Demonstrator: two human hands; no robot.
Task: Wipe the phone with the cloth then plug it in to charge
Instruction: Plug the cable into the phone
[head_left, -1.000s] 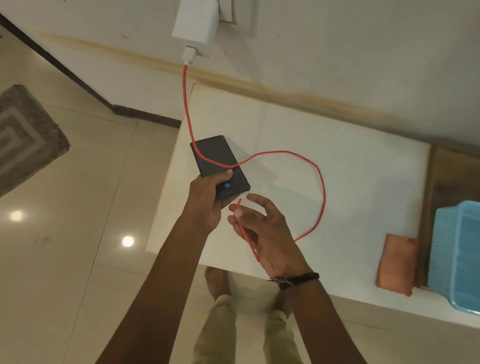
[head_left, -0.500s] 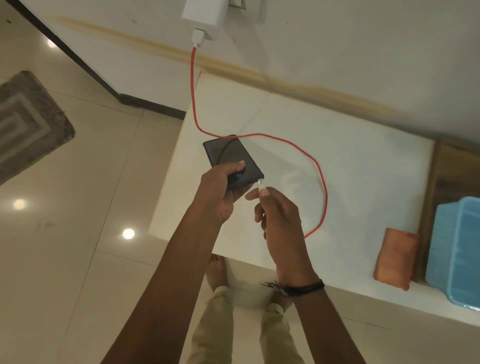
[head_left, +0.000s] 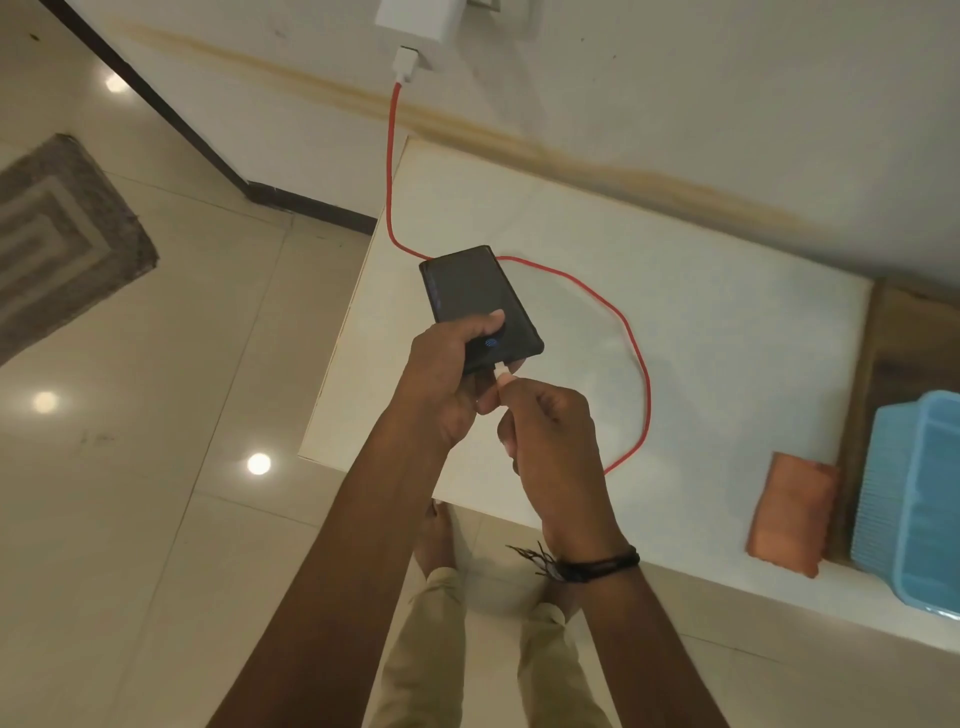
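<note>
My left hand (head_left: 441, 379) grips the near end of a black phone (head_left: 470, 296) above the left part of the white table (head_left: 727, 332), thumb on the dark screen, where a small blue fingerprint icon glows. My right hand (head_left: 550, 441) pinches the white plug (head_left: 501, 372) of the red charging cable (head_left: 631, 332), and the plug's tip touches the phone's bottom edge. The cable loops across the table and climbs to a white charger (head_left: 415, 21) on the wall. An orange cloth (head_left: 792, 514) lies folded at the table's near right.
A light blue plastic basket (head_left: 919, 499) stands on a wooden surface (head_left: 893, 332) right of the table. A grey mat (head_left: 57, 234) lies on the glossy tiled floor at the left. My bare feet and beige trousers show below the table's front edge.
My right hand has taken hold of the cable's white plug and brought it up to the phone's bottom edge. The cable loop slid off the screen. My left hand keeps its hold on the phone.
</note>
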